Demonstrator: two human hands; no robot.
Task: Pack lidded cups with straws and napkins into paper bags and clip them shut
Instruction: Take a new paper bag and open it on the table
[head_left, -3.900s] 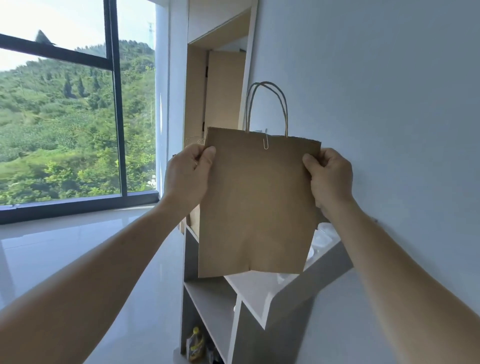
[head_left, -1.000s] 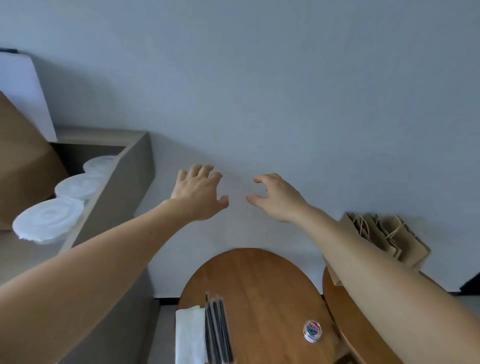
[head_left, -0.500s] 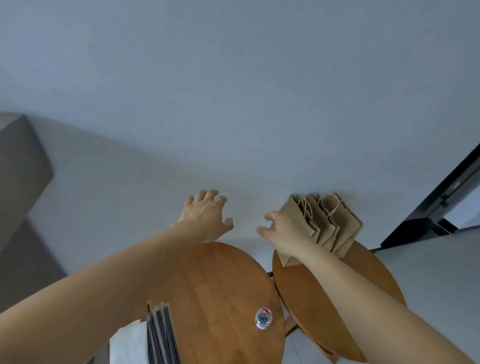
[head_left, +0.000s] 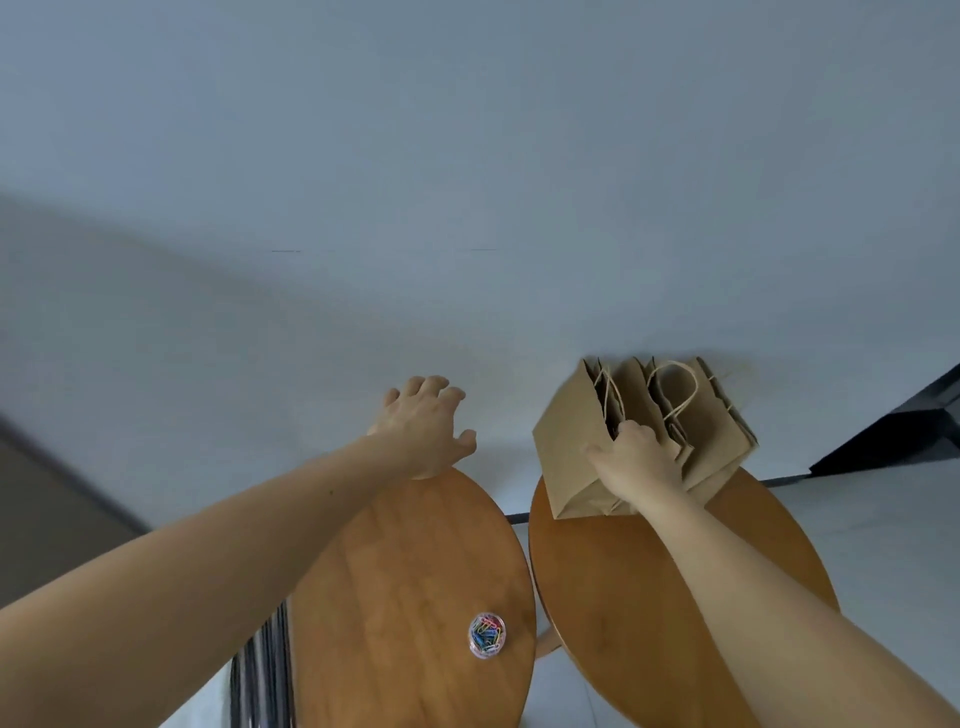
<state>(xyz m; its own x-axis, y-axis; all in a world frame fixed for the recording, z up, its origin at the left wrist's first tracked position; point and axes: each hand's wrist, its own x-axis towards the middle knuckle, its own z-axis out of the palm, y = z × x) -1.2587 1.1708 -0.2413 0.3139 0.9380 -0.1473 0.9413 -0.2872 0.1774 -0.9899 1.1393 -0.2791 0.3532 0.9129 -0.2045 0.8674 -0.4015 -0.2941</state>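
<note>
Our right hand (head_left: 636, 467) has fingers hooked into the mouth of the front bag (head_left: 566, 457), thumb outside, so we're pinching its paper wall, looks like to peel it off the other bags (head_left: 727, 447) leaning on the wall at the back of the right table (head_left: 623, 597). Left hand (head_left: 423, 426) hangs spread and empty over the left table (head_left: 415, 597), probably ready to help open it. Clip tub (head_left: 487, 635) sits handy for closing

Plain indoor room, prob. a home: round wood tables (head_left: 410, 571) by bare wall (head_left: 467, 156).
</note>
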